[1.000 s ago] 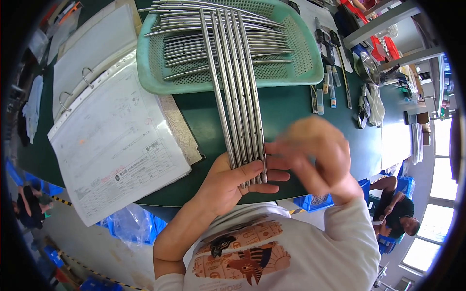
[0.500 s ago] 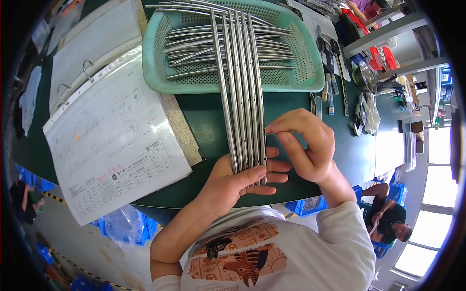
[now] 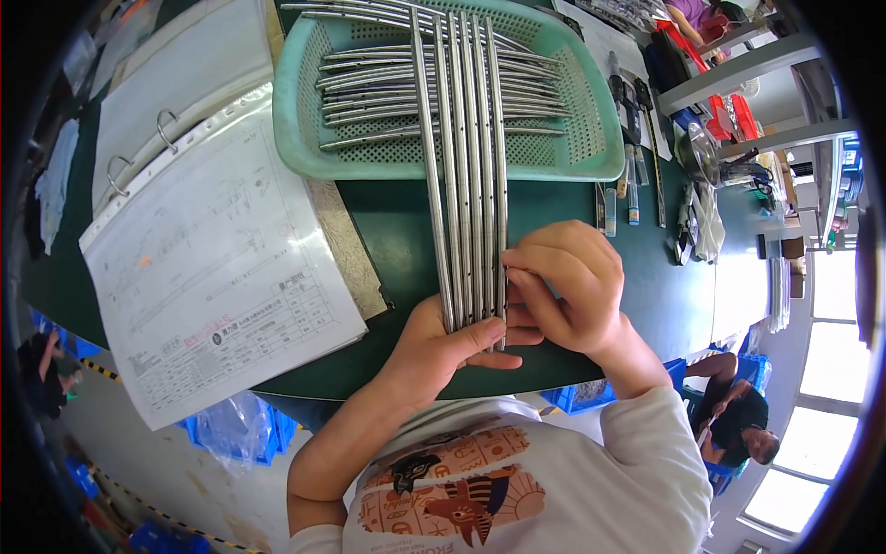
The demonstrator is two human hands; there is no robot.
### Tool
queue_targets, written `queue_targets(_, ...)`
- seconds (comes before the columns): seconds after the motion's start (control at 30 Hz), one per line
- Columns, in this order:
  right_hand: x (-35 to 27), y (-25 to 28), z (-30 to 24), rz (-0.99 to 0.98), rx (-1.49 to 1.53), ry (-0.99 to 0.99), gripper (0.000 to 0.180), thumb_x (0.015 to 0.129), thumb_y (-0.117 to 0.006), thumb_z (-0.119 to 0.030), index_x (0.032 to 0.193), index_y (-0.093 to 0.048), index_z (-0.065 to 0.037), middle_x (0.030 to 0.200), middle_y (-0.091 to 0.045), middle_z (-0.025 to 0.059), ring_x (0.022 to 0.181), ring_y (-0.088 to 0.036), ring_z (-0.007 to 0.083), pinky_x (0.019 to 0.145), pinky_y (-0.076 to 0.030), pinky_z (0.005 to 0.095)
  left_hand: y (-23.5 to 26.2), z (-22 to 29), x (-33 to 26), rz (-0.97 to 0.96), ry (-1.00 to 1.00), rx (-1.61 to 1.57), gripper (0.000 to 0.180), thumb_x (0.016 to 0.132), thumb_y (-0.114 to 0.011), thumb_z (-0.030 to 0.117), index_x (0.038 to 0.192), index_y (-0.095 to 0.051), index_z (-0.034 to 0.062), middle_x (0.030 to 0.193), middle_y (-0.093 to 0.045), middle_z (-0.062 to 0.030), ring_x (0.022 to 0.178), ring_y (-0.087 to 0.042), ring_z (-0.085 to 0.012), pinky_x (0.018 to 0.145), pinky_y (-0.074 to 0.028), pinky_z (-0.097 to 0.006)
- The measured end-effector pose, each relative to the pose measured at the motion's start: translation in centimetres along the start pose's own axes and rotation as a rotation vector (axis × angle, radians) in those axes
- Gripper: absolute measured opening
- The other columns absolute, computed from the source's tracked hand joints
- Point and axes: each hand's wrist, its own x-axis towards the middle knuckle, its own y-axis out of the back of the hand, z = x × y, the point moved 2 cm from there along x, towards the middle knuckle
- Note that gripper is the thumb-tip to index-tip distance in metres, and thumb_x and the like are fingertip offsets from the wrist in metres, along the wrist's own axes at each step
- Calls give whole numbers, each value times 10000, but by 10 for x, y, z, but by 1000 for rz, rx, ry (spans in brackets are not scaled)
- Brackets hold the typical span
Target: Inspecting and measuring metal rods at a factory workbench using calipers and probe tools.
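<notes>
My left hand (image 3: 441, 343) is wrapped round the near ends of several slim metal tubes (image 3: 476, 208), its thumb pressed across them. They lie side by side like a fan, and small dark holes dot their sides. Their far ends reach over a pale green mesh basket (image 3: 374, 170), where more metal tubes (image 3: 369, 115) lie in a pile. Thumb and forefinger of my right hand (image 3: 574, 288) are pinched together against the side of the rightmost tube. Whatever may be between those fingertips is too small to tell.
An open ring binder (image 3: 231, 268) with drawing sheets covers the left of the green table (image 3: 646, 286). Calipers (image 3: 650, 115), small bottles (image 3: 633, 198) and a metal bowl (image 3: 699, 152) stand at the right. Blue bins (image 3: 581, 395) sit below, and a seated person (image 3: 738, 411) is beyond.
My right hand has moved slightly down and in toward the tubes, its fingers more curled. The held tubes have shifted a little to the right at their far ends.
</notes>
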Motion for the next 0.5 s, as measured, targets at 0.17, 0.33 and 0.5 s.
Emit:
queue_targets(0.17,0,4,-1,76,-36,52,180,617,-662,-59,789,-611,-53,707,-582,62,585,-563,214,505,-427,308,0,0,0,-13,10,-16,376,873,-495,103,1209,-422,-50,1114,-550,-165,989,-584,-289,769,-526,-358)
queue_targets(0.33,2,6,-1,49,-133,119,178,614,-666,-61,782,-606,-52,699,-574,57,581,-558,218,515,-437,310,-1,1,-1,18,5,5,383,873,-495,104,1215,-418,-49,1117,-548,-169,993,-582,-287,773,-525,-359)
queue_targets(0.5,0,15,-8,197,-114,117,174,630,-667,-69,785,-590,-48,695,-565,58,576,-551,224,524,-447,314,-1,1,-1,17,44,-21,388,872,-497,104,1222,-417,-46,1098,-561,-172,996,-581,-281,778,-520,-357)
